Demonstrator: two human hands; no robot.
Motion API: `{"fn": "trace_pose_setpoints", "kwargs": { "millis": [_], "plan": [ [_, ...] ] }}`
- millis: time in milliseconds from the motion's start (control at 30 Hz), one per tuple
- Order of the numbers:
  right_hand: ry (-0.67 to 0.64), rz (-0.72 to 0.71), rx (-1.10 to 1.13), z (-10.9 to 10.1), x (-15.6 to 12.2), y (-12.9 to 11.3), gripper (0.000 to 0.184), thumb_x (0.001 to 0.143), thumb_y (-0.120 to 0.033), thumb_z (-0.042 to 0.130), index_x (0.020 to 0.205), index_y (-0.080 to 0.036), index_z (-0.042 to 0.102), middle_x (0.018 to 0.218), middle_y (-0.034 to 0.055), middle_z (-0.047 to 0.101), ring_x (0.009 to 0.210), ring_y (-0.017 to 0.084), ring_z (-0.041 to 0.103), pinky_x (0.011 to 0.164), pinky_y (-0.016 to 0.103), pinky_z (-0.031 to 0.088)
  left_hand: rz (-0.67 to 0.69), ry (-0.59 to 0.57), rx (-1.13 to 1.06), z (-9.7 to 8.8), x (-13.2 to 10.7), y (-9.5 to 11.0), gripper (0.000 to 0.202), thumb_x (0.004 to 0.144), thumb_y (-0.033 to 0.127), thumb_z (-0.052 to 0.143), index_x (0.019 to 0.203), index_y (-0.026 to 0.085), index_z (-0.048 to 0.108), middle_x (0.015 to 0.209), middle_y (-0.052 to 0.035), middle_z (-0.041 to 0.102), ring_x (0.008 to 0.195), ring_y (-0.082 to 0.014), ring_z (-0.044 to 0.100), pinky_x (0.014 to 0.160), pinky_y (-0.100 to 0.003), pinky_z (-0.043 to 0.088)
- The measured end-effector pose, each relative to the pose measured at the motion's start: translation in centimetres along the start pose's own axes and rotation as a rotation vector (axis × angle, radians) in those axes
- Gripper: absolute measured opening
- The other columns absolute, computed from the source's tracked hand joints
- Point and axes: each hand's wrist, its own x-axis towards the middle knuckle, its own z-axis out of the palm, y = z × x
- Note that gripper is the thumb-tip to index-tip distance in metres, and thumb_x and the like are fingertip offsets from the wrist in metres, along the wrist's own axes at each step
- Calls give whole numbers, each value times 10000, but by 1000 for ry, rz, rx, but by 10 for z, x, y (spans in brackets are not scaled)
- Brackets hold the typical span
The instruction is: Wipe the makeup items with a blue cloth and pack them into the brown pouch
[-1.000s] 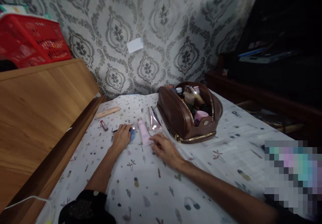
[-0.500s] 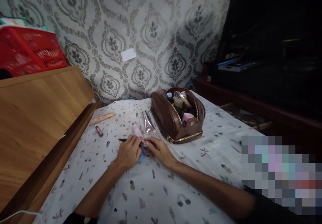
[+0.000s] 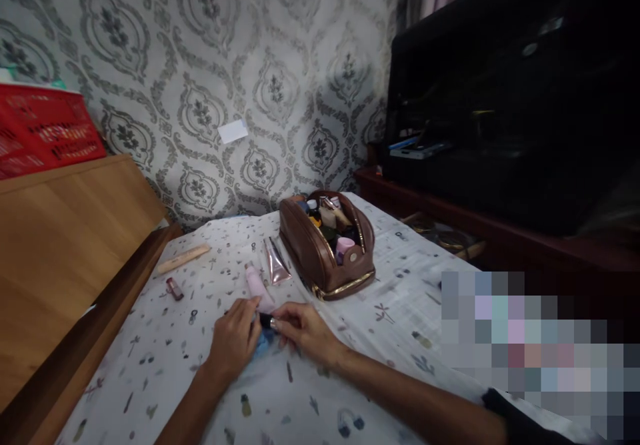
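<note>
My right hand point(image 3: 303, 330) pinches a small black cylinder with a silver band point(image 3: 268, 321), just above the bed sheet. Close beside it, my left hand point(image 3: 234, 337) is closed with its fingers curled at the cylinder's other end; what lies inside them is hidden. Something blue and crumpled point(image 3: 262, 343) shows below the fingers. Just beyond the hands lie a pale pink tube point(image 3: 257, 286) and a shiny rose-coloured tube point(image 3: 277, 263). An open brown toiletry bag point(image 3: 313, 256), filled with bottles and a pink-lidded jar point(image 3: 344, 247), stands to their right.
On the left of the patterned sheet point(image 3: 200, 385) lie a beige stick-like item point(image 3: 183, 259) and a small dark-red tube point(image 3: 175, 289). A wooden board point(image 3: 75, 231) borders the left side, with a red basket point(image 3: 55, 128) above. A large black screen point(image 3: 500, 111) stands at right.
The view has swung right. The black cylinder with the silver band now shows between my hands; earlier a dark tip stuck out left of my left hand.
</note>
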Motion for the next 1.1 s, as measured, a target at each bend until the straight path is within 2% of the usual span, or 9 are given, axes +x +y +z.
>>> {"fn": "trace_pose_setpoints", "kwargs": {
  "millis": [167, 333, 400, 467, 567, 633, 733, 900, 1100],
  "plan": [
    [11, 28, -16, -5, -3, -1, 411, 721, -531, 727, 865, -165, 611, 607, -32, 582, 488, 98, 520, 443, 216, 378, -261, -30, -11, -1, -6, -24, 254, 986, 310, 396, 1095, 203, 599, 999, -70, 724, 908, -222, 700, 749, -325, 549],
    [11, 2, -9, -9, -2, -2, 414, 739, -519, 717, 925, -159, 633, 649, -21, 601, 502, 92, 510, 457, 214, 383, -579, -114, -220, -6, -6, -31, 357, 959, 482, 399, 1035, 215, 623, 777, -4, 687, 657, -189, 643, 669, -305, 504],
    [6, -7, 3, -9, -1, -3, 426, 731, -524, 730, 935, -161, 636, 695, -13, 609, 534, 96, 537, 468, 212, 395, -661, -84, -299, -6, -4, -32, 396, 927, 532, 418, 997, 208, 635, 679, 17, 625, 554, -169, 565, 600, -287, 463],
    [-3, -23, 7, -10, -2, -5, 427, 734, -521, 736, 950, -164, 642, 720, -13, 607, 556, 95, 551, 478, 209, 401, -725, -41, -360, -6, -2, -32, 408, 895, 547, 449, 981, 200, 646, 672, 16, 606, 543, -164, 528, 576, -277, 430],
    [-5, -52, 11, -11, -2, -9, 425, 734, -491, 748, 1000, -176, 645, 727, -22, 597, 578, 94, 555, 506, 213, 424, -805, -20, -522, -7, 2, -33, 370, 852, 522, 535, 969, 193, 659, 797, -16, 660, 680, -177, 570, 638, -265, 431],
    [16, -71, 17, -13, -2, -11, 422, 721, -454, 764, 1022, -186, 641, 776, -19, 598, 627, 102, 574, 539, 220, 452, -868, -7, -712, -6, 3, -34, 341, 820, 494, 592, 932, 180, 663, 779, -15, 652, 704, -173, 565, 655, -254, 422],
    [50, -98, 0, -15, 1, -11, 378, 716, -394, 766, 1012, -191, 646, 793, -13, 586, 679, 115, 582, 556, 227, 463, -929, 4, -761, -5, 2, -37, 317, 793, 475, 622, 907, 182, 660, 644, 38, 528, 590, -132, 461, 574, -228, 360],
    [38, -106, -11, -16, 2, -10, 392, 746, -398, 743, 1061, -194, 629, 808, 0, 616, 695, 133, 604, 547, 245, 463, -989, 71, -834, -7, 0, -37, 292, 794, 463, 635, 876, 183, 635, 582, 66, 410, 516, -105, 374, 511, -215, 309],
    [15, -49, -103, -18, 2, -10, 390, 782, -493, 708, 964, -156, 637, 584, -35, 587, 513, 107, 523, 486, 244, 414, -997, 131, -931, -7, -2, -37, 314, 804, 493, 618, 881, 189, 600, 583, 68, 410, 489, -98, 369, 481, -208, 310]
  ]
}}
